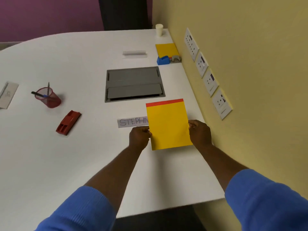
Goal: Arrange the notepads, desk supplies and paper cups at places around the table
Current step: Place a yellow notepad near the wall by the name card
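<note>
- A pale name card (7, 95) lies at the far left edge of the white counter (75, 55), partly cut off by the frame.
- A red mesh pen cup (48, 97) stands upright to its right with pens sticking out of it.
- A red stapler (68, 122) lies flat, nearer than the pen cup and a little to its right, apart from it.
- A grey cable hatch (134, 84) is set into the middle of the counter, and a clear card holder (134, 53) sits beyond it.
- A labelled name strip (132, 122) reading "STEPH" lies nearer than the hatch. Its right end is hidden behind the held pad.
- The left hand (139, 137) has its fingers (146, 130) curled and pinching the left edge of the yellow notepad (168, 125).
- This pad, red band on its far edge, is held between both hands near the counter's right side. Whether it touches the surface cannot be told.
- A second yellow notepad (166, 50) lies flat far along the right edge, with a blue tape dispenser (163, 60) and a small grey desk tool (176, 58) at its near end.
- A white paper cup (159, 30) stands upright at the far right corner.
- The right hand (199, 133) pinches the held pad's right edge with curled fingers (191, 125).
- Wall sockets (208, 74) line the yellow wall at the right.
</note>
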### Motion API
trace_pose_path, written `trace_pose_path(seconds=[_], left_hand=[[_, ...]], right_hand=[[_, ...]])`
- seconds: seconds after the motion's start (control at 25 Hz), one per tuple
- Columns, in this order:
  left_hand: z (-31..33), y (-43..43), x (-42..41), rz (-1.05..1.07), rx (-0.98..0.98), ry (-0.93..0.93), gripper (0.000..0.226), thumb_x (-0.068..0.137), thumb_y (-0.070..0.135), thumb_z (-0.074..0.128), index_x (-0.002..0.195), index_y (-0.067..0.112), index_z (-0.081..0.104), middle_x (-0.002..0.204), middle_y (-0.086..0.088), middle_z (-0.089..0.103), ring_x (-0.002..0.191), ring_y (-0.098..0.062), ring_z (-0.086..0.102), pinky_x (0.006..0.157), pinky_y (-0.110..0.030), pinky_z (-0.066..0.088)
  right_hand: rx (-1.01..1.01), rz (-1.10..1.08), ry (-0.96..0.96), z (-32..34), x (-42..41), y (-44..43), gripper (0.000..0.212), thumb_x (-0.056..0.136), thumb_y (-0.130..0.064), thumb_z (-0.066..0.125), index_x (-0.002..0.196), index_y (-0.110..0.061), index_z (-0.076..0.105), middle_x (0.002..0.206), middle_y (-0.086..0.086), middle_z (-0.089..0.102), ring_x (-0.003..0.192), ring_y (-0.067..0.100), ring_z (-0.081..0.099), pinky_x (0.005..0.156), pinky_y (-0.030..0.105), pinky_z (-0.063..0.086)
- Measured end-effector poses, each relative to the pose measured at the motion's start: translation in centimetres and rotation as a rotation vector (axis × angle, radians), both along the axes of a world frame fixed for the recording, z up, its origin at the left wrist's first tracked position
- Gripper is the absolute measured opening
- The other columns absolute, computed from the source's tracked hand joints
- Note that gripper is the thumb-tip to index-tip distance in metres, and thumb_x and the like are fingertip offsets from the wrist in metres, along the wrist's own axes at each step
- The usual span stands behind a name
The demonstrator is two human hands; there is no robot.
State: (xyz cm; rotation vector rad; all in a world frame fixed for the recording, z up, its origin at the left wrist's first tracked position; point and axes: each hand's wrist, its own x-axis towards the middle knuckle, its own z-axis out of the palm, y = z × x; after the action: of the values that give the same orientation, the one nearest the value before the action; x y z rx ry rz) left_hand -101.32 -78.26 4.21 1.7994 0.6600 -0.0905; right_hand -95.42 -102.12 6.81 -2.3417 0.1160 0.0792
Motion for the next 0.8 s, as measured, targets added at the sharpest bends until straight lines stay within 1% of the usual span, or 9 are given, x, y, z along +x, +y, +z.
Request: trace_pose_path(seconds=[0.08, 0.12, 0.24, 0.32, 0.4, 0.52, 0.6, 0.72, 0.8], left_hand=[[-1.2, -2.2, 4.2, -0.005, 0.051, -0.005, 0.027, 0.090, -0.005, 0.064, 0.112, 0.004, 0.078, 0.100, -0.015, 0.077, 0.097, -0.035, 0.071, 0.093, -0.048, 0.058], [-1.9, -3.3, 6.6, 0.000, 0.075, -0.011, 0.028, 0.091, -0.005, 0.064, 0.113, 0.006, 0.078, 0.101, -0.013, 0.077, 0.096, -0.033, 0.071, 0.093, -0.047, 0.058], [-4.4, -6.0, 12.8, 0.001, 0.131, -0.023, 0.030, 0.091, -0.007, 0.059, 0.108, 0.006, 0.079, 0.088, -0.011, 0.075, 0.085, -0.033, 0.070, 0.084, -0.042, 0.059], [-6.2, -6.8, 15.9, 0.008, 0.184, -0.021, 0.028, 0.090, -0.006, 0.058, 0.104, 0.006, 0.080, 0.084, -0.010, 0.074, 0.079, -0.029, 0.067, 0.077, -0.033, 0.054], [-7.9, -7.1, 18.6, 0.015, 0.221, -0.019, 0.030, 0.090, -0.006, 0.057, 0.103, 0.008, 0.080, 0.087, -0.010, 0.075, 0.077, -0.024, 0.064, 0.074, -0.028, 0.048], [-9.9, -7.6, 22.7, -0.035, 0.264, -0.033, 0.034, 0.088, -0.008, 0.056, 0.103, 0.011, 0.080, 0.091, -0.009, 0.076, 0.077, -0.023, 0.063, 0.070, -0.024, 0.042], [-10.7, -8.1, 24.9, -0.066, 0.300, -0.056, 0.033, 0.087, -0.009, 0.054, 0.099, 0.009, 0.079, 0.090, -0.011, 0.076, 0.078, -0.026, 0.063, 0.069, -0.024, 0.041], [-11.8, -8.2, 27.3, -0.100, 0.344, -0.061, 0.029, 0.083, -0.011, 0.049, 0.093, 0.000, 0.075, 0.092, -0.019, 0.074, 0.085, -0.038, 0.066, 0.068, -0.029, 0.045], [-12.4, -8.0, 28.3, -0.087, 0.331, -0.047, 0.029, 0.084, -0.011, 0.048, 0.092, 0.001, 0.074, 0.089, -0.018, 0.072, 0.085, -0.037, 0.065, 0.069, -0.027, 0.043]], right_hand=[[-0.019, 0.003, -0.044, -1.9, 4.0, -1.6, 0.029, 0.100, -0.002, 0.053, 0.125, -0.004, 0.069, 0.123, 0.015, 0.070, 0.115, 0.030, 0.064, 0.092, 0.023, 0.042], [-0.029, -0.005, -0.058, -2.9, 6.1, -2.2, 0.031, 0.100, 0.000, 0.053, 0.127, -0.004, 0.068, 0.125, 0.016, 0.069, 0.116, 0.031, 0.064, 0.093, 0.025, 0.043], [-0.016, -0.057, -0.040, -5.9, 11.8, -2.9, 0.042, 0.096, 0.008, 0.048, 0.135, -0.002, 0.061, 0.133, 0.019, 0.063, 0.124, 0.033, 0.060, 0.102, 0.034, 0.046], [-0.003, -0.099, -0.021, -7.7, 14.6, -2.5, 0.049, 0.093, 0.010, 0.047, 0.139, -0.003, 0.058, 0.139, 0.019, 0.059, 0.129, 0.034, 0.056, 0.107, 0.038, 0.045], [-0.007, -0.115, -0.019, -9.3, 16.8, -2.2, 0.054, 0.091, 0.011, 0.048, 0.142, -0.003, 0.054, 0.141, 0.019, 0.057, 0.131, 0.034, 0.054, 0.107, 0.039, 0.044], [-0.023, -0.122, -0.056, -11.5, 19.8, -2.3, 0.056, 0.090, 0.012, 0.049, 0.145, -0.001, 0.049, 0.142, 0.021, 0.054, 0.132, 0.036, 0.051, 0.109, 0.038, 0.042], [-0.063, -0.108, -0.077, -12.5, 21.2, -2.2, 0.057, 0.091, 0.010, 0.050, 0.147, 0.001, 0.045, 0.144, 0.022, 0.050, 0.135, 0.035, 0.048, 0.112, 0.039, 0.039], [-0.091, -0.092, -0.064, -13.7, 22.8, -1.7, 0.060, 0.091, 0.009, 0.053, 0.150, 0.003, 0.039, 0.149, 0.021, 0.044, 0.139, 0.036, 0.043, 0.115, 0.041, 0.037], [-0.077, -0.082, -0.041, -14.5, 23.9, -1.2, 0.062, 0.090, 0.008, 0.055, 0.150, 0.004, 0.037, 0.150, 0.022, 0.043, 0.139, 0.037, 0.043, 0.115, 0.044, 0.039]])
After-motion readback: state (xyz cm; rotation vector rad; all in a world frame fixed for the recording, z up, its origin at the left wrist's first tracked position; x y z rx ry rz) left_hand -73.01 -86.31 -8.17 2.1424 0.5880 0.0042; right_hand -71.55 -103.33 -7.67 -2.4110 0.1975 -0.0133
